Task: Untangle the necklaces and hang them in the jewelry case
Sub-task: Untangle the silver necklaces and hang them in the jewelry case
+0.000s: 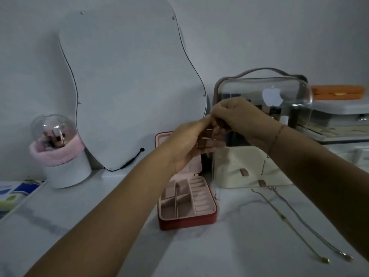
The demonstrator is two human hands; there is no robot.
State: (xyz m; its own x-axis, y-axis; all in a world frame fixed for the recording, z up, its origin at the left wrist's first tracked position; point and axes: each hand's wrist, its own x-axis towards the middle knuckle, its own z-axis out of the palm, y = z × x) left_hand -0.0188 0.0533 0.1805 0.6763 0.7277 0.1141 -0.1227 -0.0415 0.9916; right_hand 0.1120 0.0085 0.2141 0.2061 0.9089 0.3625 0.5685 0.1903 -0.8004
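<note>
Necklaces show in 2 places. At the lower right of the frame a gold necklace (289, 225) and a silver necklace (311, 223) lie stretched out side by side on the white table (79, 216). Their lower ends are near the bottom right corner, and their upper ends are close to the foot of a cream box with a clear lid (259, 108).

A 3rd, thin necklace (215, 196) hangs as a faint line from your raised hands at the centre of the frame. It runs down past the right edge of the jewelry case (207, 216) to a small pendant just above the table.

Your left hand (187, 144) and right hand (239, 116) meet fingertip to fingertip, with the fingers of both curled and pinching at the same spot. The chain between them is too fine to make out, so only the hanging part tells you what they grip.

The jewelry case stands open at the lower centre, showing its pink compartments. Your left hand and wrist hide most of its upright lid.

A thin bracelet (276, 136) circles your right wrist. A wavy mirror (127, 86) leans against the wall at the upper centre. A domed brush holder (58, 146) stands at the left, and its contents are blurred.
</note>
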